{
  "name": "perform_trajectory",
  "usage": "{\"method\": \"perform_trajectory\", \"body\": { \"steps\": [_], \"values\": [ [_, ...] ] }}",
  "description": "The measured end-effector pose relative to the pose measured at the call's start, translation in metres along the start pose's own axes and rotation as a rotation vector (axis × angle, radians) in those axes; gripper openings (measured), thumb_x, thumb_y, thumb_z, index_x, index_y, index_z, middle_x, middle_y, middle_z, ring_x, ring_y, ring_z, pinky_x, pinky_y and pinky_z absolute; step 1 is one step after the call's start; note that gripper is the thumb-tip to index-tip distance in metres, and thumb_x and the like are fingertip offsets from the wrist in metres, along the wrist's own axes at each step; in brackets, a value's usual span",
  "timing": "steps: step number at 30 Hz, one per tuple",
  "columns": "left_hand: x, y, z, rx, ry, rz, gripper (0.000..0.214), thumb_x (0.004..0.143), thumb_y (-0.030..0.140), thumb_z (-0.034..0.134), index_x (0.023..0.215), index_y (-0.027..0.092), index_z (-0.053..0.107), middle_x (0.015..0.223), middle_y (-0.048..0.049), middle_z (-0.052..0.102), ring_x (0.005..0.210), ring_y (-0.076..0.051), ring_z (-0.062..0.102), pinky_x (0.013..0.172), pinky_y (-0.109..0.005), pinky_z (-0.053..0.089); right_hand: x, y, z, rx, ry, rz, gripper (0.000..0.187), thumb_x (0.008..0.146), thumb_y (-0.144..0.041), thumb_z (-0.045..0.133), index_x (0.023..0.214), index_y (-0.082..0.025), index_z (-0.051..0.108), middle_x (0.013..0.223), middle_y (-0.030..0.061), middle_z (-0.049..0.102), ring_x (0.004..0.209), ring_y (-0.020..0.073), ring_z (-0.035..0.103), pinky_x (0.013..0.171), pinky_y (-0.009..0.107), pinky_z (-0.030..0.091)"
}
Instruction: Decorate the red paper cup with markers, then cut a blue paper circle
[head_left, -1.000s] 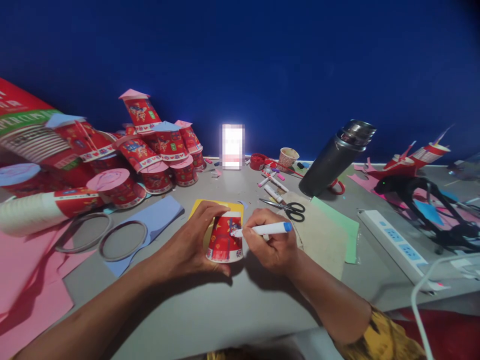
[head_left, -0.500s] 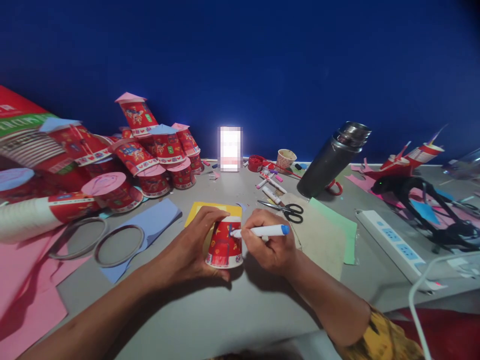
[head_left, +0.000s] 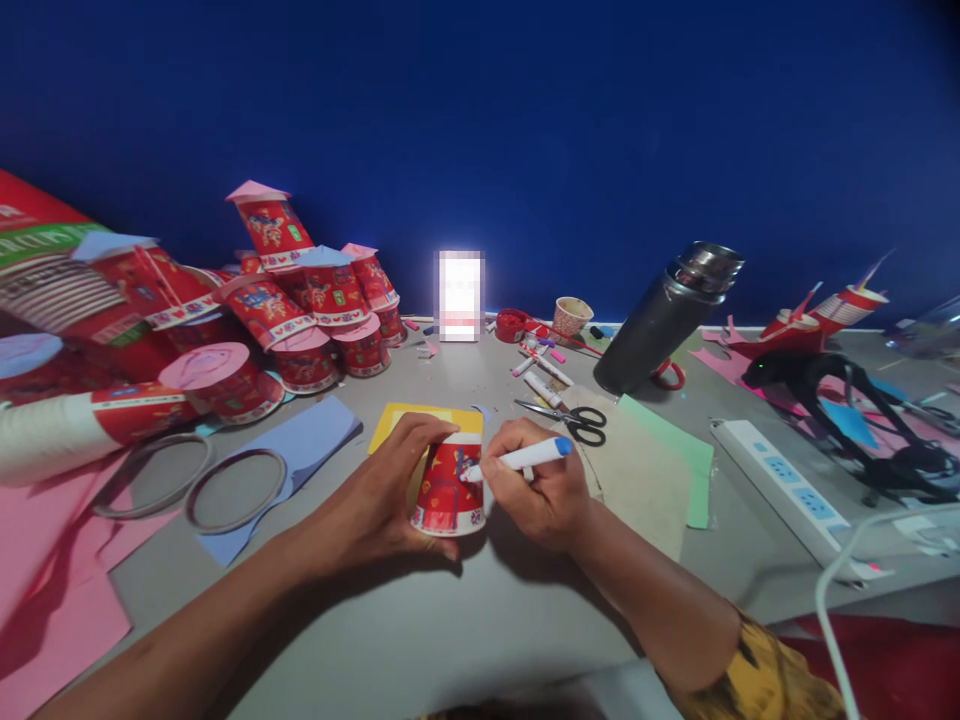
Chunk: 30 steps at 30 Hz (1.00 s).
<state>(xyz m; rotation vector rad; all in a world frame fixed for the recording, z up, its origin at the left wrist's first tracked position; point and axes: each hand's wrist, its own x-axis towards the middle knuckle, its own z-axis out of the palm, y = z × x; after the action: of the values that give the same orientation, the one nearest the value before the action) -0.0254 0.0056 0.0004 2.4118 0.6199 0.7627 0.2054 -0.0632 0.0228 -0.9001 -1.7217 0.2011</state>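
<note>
A red paper cup (head_left: 448, 490) with gold and blue markings is upside down just above or on the table; I cannot tell which. My left hand (head_left: 401, 475) grips it from the left, thumb under the wide rim and fingers over the base. Between the thumb and fingers of my right hand (head_left: 538, 485) is a white marker (head_left: 529, 455) with a blue end. Its tip meets the cup's side, where blue lines show. Yellow paper (head_left: 386, 422) lies behind the cup.
Red cups with paper tops (head_left: 330, 290) are piled at the left, near two grey rings (head_left: 235, 490). Scissors (head_left: 585, 425), loose markers (head_left: 551, 372) and a dark flask (head_left: 664, 320) stand or lie beyond my right hand. A power strip (head_left: 787, 495) is at the right.
The marker tip has moved slightly down on the cup, and its blue end has tilted up and a little left. My left hand keeps its hold on the cup.
</note>
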Motion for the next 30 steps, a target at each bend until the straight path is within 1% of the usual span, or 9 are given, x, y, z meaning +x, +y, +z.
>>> {"method": "perform_trajectory", "body": {
  "steps": [1, 3, 6, 13, 17, 21, 24, 26, 30],
  "values": [
    [0.000, 0.000, 0.001, 0.001, 0.009, -0.002, 0.106, 0.066, 0.061, 0.102, 0.150, 0.034, 0.044, 0.142, -0.0083, 0.059, 0.128, -0.033, 0.066, 0.111, -0.047, 0.057, 0.000, 0.000, 0.000, 0.001, 0.012, 0.019, 0.011, 0.098, -0.017, 0.063, 0.089, -0.023, 0.063, 0.073, -0.0025, 0.066, 0.058, 0.0128, 0.059, 0.058, 0.026, 0.048],
    [0.000, -0.002, 0.002, -0.001, 0.033, 0.014, 0.107, 0.065, 0.061, 0.102, 0.151, 0.034, 0.044, 0.141, -0.0085, 0.059, 0.127, -0.033, 0.066, 0.110, -0.048, 0.057, 0.000, 0.000, 0.000, -0.006, 0.091, 0.052, 0.011, 0.099, -0.018, 0.063, 0.090, -0.023, 0.064, 0.075, -0.0018, 0.067, 0.060, 0.0129, 0.060, 0.059, 0.026, 0.049],
    [0.001, -0.005, 0.003, -0.019, 0.048, 0.041, 0.110, 0.062, 0.063, 0.102, 0.150, 0.035, 0.044, 0.140, -0.0086, 0.059, 0.126, -0.035, 0.066, 0.109, -0.050, 0.057, 0.001, 0.001, 0.000, -0.027, 0.178, 0.046, 0.009, 0.099, -0.017, 0.063, 0.092, -0.023, 0.066, 0.077, -0.0008, 0.069, 0.063, 0.0135, 0.062, 0.061, 0.026, 0.051],
    [0.001, -0.010, 0.007, -0.056, 0.034, 0.029, 0.110, 0.062, 0.066, 0.101, 0.151, 0.035, 0.044, 0.140, -0.0089, 0.059, 0.126, -0.035, 0.065, 0.110, -0.053, 0.057, 0.004, 0.002, 0.002, -0.102, 0.125, -0.048, 0.010, 0.099, -0.016, 0.062, 0.092, -0.023, 0.065, 0.075, -0.0008, 0.070, 0.063, 0.0146, 0.064, 0.064, 0.028, 0.055],
    [-0.001, -0.012, 0.010, -0.082, 0.053, 0.013, 0.110, 0.060, 0.063, 0.103, 0.150, 0.034, 0.048, 0.139, -0.0093, 0.060, 0.128, -0.036, 0.064, 0.112, -0.055, 0.055, 0.006, 0.001, 0.001, -0.142, 0.134, -0.084, 0.010, 0.099, -0.016, 0.062, 0.092, -0.023, 0.064, 0.074, -0.0012, 0.068, 0.062, 0.0143, 0.063, 0.062, 0.027, 0.053],
    [-0.002, -0.013, 0.012, -0.127, 0.091, -0.008, 0.107, 0.062, 0.072, 0.099, 0.149, 0.034, 0.050, 0.140, -0.0092, 0.061, 0.129, -0.037, 0.063, 0.114, -0.057, 0.054, 0.005, 0.001, -0.001, -0.148, 0.147, -0.034, 0.013, 0.099, -0.016, 0.061, 0.088, -0.023, 0.063, 0.073, -0.0017, 0.067, 0.059, 0.0129, 0.059, 0.058, 0.026, 0.049],
    [-0.002, -0.011, 0.011, -0.163, 0.111, -0.050, 0.107, 0.059, 0.080, 0.095, 0.146, 0.034, 0.052, 0.139, -0.0097, 0.061, 0.130, -0.039, 0.063, 0.115, -0.060, 0.053, 0.005, 0.002, -0.002, -0.150, 0.159, 0.008, 0.014, 0.099, -0.018, 0.061, 0.085, -0.023, 0.063, 0.072, -0.0022, 0.067, 0.058, 0.0126, 0.058, 0.057, 0.025, 0.047],
    [-0.002, -0.009, 0.011, -0.191, 0.106, -0.079, 0.108, 0.058, 0.082, 0.095, 0.145, 0.033, 0.054, 0.139, -0.0104, 0.061, 0.132, -0.040, 0.063, 0.116, -0.061, 0.053, 0.005, 0.002, -0.003, -0.151, 0.162, 0.017, 0.015, 0.098, -0.019, 0.061, 0.085, -0.023, 0.063, 0.071, -0.0024, 0.066, 0.057, 0.0126, 0.058, 0.057, 0.025, 0.046],
    [-0.001, -0.005, 0.010, -0.223, 0.095, -0.091, 0.106, 0.060, 0.080, 0.095, 0.146, 0.033, 0.053, 0.140, -0.0103, 0.061, 0.132, -0.038, 0.064, 0.116, -0.058, 0.054, 0.005, 0.002, -0.003, -0.150, 0.174, 0.020, 0.016, 0.099, -0.020, 0.061, 0.084, -0.023, 0.062, 0.070, -0.0024, 0.066, 0.057, 0.0122, 0.058, 0.056, 0.025, 0.047]
  ]
}}
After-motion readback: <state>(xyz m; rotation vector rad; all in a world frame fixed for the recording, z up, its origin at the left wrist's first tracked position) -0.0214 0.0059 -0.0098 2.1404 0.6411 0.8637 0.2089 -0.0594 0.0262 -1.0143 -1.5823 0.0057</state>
